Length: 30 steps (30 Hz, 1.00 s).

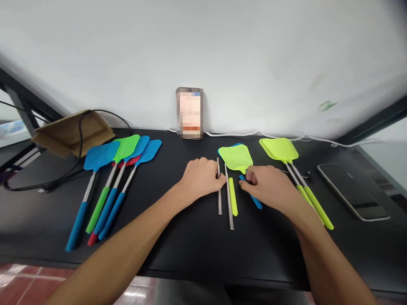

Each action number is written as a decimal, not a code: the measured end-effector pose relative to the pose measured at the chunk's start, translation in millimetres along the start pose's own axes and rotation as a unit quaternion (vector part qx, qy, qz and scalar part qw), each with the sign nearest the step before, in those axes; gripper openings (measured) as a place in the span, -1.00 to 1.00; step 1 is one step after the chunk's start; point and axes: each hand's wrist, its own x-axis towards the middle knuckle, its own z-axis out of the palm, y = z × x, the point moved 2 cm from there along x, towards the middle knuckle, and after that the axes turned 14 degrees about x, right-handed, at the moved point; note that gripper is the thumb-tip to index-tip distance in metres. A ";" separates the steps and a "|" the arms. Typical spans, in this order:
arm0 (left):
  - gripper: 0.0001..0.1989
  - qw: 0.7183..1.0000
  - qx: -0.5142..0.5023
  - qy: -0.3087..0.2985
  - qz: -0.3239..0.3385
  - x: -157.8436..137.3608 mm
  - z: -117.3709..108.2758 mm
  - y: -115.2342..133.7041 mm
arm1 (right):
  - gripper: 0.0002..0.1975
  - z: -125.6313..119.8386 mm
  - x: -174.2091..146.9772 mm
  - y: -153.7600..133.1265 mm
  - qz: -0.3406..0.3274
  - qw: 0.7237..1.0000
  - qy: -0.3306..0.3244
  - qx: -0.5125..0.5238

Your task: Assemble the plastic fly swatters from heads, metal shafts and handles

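Note:
My left hand (201, 177) is closed round a thin metal rod (219, 203), its thumb and fingers pinching the upper part. A second metal rod (229, 203) lies just to the right. Beside that rod rests a loose yellow-green handle sleeve (233, 197). My right hand (270, 186) has its fingers curled on a blue handle sleeve (256, 201), whose middle the hand partly hides. Above the hands lies a yellow-green fly swatter head (235, 157), with a blue head (220, 151) mostly hidden under it.
Several blue, green and red fly swatters (106, 190) lie at left, near an open cardboard box (74, 133) and black cable (79, 140). Yellow-green swatters (282, 150) and a phone (352, 192) lie at right. Another phone (190, 112) leans on the wall by a white cable (235, 134).

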 end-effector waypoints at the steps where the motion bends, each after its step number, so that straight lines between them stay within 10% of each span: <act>1: -0.74 1.000 0.015 -0.004 -0.003 -0.5 -0.6 0.7 | -0.77 0.3 0.0 -0.5 -0.001 1.000 0.001 -0.005; 8: -0.72 0.998 0.067 -0.004 -0.001 -2.6 -6.4 1.0 | -0.73 -3.0 1.2 -2.0 -0.032 0.998 0.014 0.058; 12: -0.72 0.989 -0.126 0.072 -0.037 4.2 -13.7 -12.1 | -0.72 -11.5 -2.1 -1.2 -0.077 0.967 0.012 0.242; 16: -0.78 0.849 -0.476 0.196 -0.121 8.2 -17.9 -28.2 | -0.76 -12.5 -7.6 -10.8 -0.120 0.897 0.035 0.424; 21: -0.84 0.648 -0.701 0.240 -0.179 4.0 -9.2 -31.9 | -0.83 0.2 -13.5 -27.8 -0.159 0.897 0.115 0.396; 30: -0.83 0.612 -0.736 0.236 -0.169 -1.3 -6.8 -23.3 | -0.90 7.3 -20.2 -34.9 -0.184 0.899 0.158 0.365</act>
